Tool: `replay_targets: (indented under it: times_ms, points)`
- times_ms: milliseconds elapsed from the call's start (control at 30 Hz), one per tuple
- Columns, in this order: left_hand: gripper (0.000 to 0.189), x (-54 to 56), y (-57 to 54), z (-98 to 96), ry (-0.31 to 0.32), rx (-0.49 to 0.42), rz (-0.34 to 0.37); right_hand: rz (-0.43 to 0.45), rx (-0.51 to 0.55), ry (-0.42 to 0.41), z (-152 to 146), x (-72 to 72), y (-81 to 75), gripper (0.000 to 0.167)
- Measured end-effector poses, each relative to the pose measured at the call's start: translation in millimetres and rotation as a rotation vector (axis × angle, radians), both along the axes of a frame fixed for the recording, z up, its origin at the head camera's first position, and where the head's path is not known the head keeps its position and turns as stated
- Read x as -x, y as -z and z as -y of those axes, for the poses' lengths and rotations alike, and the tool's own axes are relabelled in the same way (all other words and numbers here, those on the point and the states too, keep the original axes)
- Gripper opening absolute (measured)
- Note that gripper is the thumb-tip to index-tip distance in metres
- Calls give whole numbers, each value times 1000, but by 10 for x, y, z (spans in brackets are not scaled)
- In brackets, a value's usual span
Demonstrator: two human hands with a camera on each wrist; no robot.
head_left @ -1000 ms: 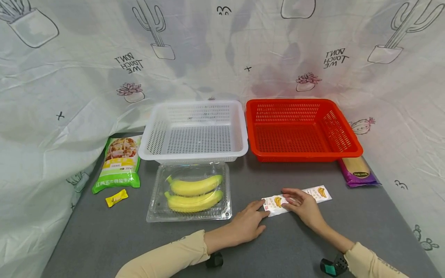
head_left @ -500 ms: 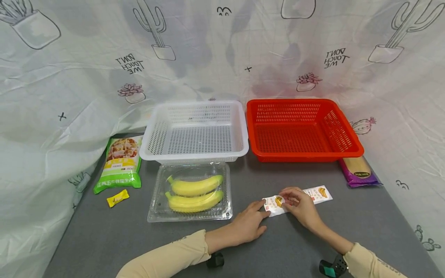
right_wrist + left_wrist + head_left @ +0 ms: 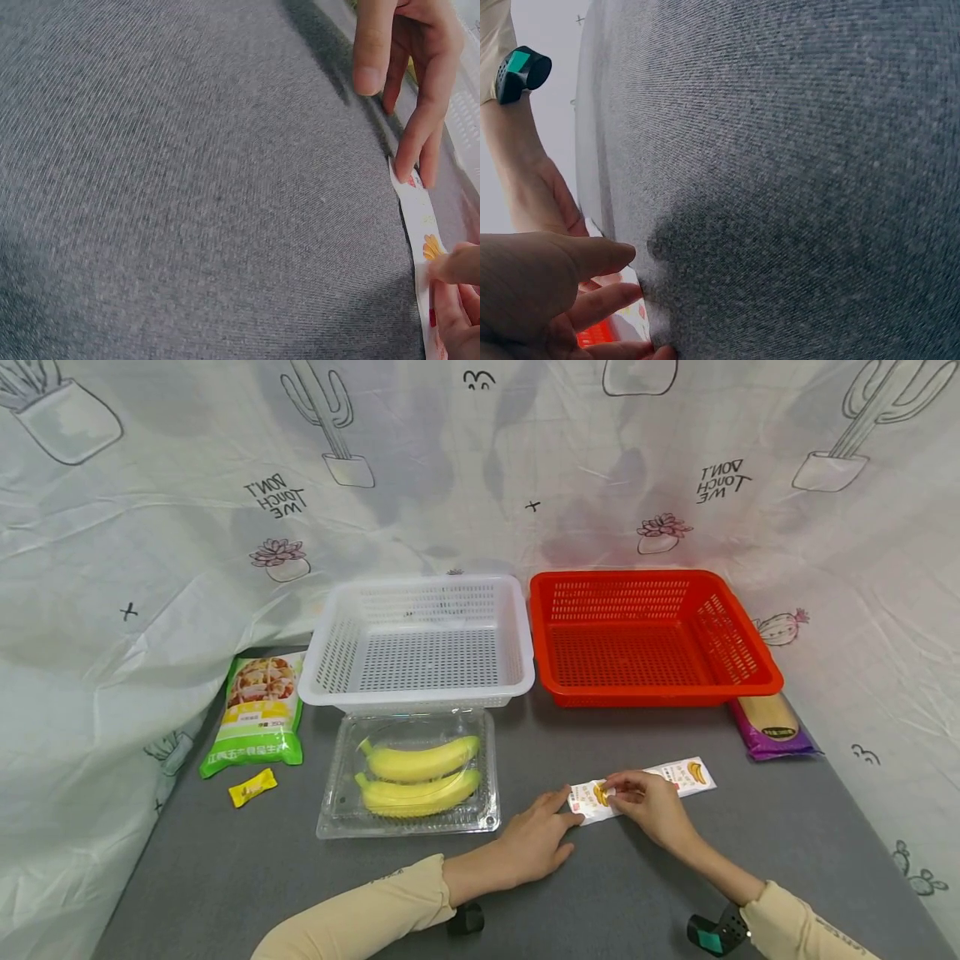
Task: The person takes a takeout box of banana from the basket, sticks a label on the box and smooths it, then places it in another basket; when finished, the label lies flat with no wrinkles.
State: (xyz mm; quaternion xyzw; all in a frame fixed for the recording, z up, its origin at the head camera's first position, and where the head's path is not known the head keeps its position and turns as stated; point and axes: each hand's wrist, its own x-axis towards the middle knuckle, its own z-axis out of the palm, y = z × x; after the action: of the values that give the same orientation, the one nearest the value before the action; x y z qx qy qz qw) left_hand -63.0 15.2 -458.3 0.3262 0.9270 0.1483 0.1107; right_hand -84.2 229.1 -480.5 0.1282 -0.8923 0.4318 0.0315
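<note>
A white strip of banana-printed labels (image 3: 594, 800) lies slantwise on the grey table. My left hand (image 3: 534, 839) presses the strip's left end with outstretched fingertips. In the right wrist view, those fingers touch the end of the strip (image 3: 417, 206), the thumb held apart. Over the strip's middle, my right hand (image 3: 657, 810) has thumb and forefinger brought together by a banana picture, pinching at the label surface; whether an edge has lifted is too small to tell. To the left sits a clear plastic clamshell box (image 3: 333, 814) with two bananas (image 3: 422, 777) inside.
Behind stand a white basket (image 3: 420, 700) and a red basket (image 3: 660, 700), side by side. A green food bag (image 3: 258, 714) and a small yellow packet (image 3: 252, 787) lie at left. A purple packet (image 3: 776, 731) lies partly under the red basket's right corner.
My right hand has shifted slightly left along the strip, and its spread fingers have closed together at the banana picture. The left hand stays in place.
</note>
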Motion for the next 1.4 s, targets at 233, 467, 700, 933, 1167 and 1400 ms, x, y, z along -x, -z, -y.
replay_targets:
  times_ms: [233, 467, 700, 933, 1167, 1400]
  points:
    - [41, -7, -4, -1, 1, 14, 0, 35, -22, 8, 30, -10, -23, 17]
    - [44, -17, 30, -14, 21, 45, -70, 70, 59, 0, 41, 4, -30, 22]
    - [43, -23, 29, -34, 44, 72, -143, 98, 262, -184, -75, 39, -2, 18]
    - [46, -20, 19, -39, 40, 90, -124, 162, 338, -261, -161, 70, -9, 13]
    - [51, -31, 10, -30, 43, 106, -64, 273, 423, -329, -157, 114, -102, 13]
    - [50, -20, 17, -17, 47, 17, -10, 322, 376, -257, -119, 137, -162, 26]
